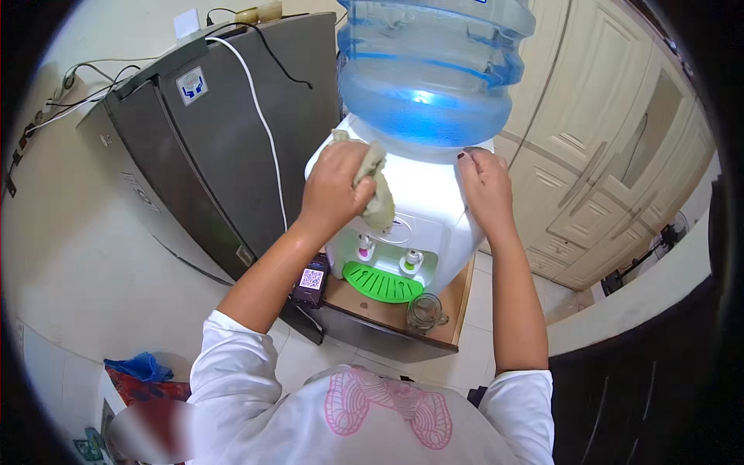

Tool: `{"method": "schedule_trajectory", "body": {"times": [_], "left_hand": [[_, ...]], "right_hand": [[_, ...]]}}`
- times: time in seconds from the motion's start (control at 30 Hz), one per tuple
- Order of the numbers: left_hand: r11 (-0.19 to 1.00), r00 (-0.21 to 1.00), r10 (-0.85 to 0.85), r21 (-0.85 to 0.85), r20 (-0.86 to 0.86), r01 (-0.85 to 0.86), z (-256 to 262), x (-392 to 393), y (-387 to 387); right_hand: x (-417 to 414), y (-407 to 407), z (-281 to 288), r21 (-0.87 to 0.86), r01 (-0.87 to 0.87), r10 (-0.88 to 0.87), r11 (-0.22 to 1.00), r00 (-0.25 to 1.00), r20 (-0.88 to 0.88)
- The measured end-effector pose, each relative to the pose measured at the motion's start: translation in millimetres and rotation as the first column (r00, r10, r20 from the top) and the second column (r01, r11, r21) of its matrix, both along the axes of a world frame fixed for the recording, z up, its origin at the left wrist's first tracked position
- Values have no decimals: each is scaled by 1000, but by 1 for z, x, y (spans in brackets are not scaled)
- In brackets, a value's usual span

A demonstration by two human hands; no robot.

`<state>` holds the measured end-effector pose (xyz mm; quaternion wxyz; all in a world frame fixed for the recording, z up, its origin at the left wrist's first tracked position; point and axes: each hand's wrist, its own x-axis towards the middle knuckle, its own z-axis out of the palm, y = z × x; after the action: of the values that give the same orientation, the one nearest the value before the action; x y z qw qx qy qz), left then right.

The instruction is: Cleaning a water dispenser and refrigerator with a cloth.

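Observation:
My left hand (334, 180) grips a crumpled pale green cloth (378, 203) against the upper left of a white water dispenser (424, 195). Folds of the cloth hang down the dispenser's front. At the top right edge, my right hand (487, 177) curls its fingers over the dispenser's housing; its fingertips are partly hidden. A large translucent blue water bottle (427, 93) sits upside down on top. Below, the front carries two small taps, one with a pink mark (364, 250) and one with a green mark (411, 261), above a slotted green drip tray (383, 283).
The dispenser stands on a brown wooden stand (372, 305), with a glass mug (425, 313) at its front right corner. A dark box (309, 285) bearing a printed code is beside it. A grey refrigerator (232, 116) with a hanging white cable (261, 110) is left; cream cabinets (593, 116) are right.

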<state>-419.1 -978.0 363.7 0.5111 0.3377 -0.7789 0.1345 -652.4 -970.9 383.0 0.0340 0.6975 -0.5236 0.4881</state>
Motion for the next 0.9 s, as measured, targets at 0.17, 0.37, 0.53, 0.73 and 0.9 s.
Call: {"method": "schedule_trajectory", "body": {"times": [0.17, 0.37, 0.53, 0.73, 0.9], "left_hand": [[986, 957, 125, 141, -263, -90, -7, 6, -10], [959, 926, 271, 155, -265, -236, 0, -20, -1], [984, 983, 170, 71, -62, -166, 5, -83, 13], [992, 996, 83, -96, -39, -86, -23, -113, 31], [999, 997, 35, -19, 69, -34, -44, -81, 35]], "right_hand": [[1, 1, -1, -40, -3, 3, 999, 1000, 20], [5, 0, 3, -54, -2, 1, 999, 1000, -22], [-5, -2, -1, 3, -30, 30, 1000, 999, 35], [-6, -5, -3, 26, -161, 155, 987, 976, 151], [-11, -8, -6, 91, -55, 47, 994, 995, 83]]}}
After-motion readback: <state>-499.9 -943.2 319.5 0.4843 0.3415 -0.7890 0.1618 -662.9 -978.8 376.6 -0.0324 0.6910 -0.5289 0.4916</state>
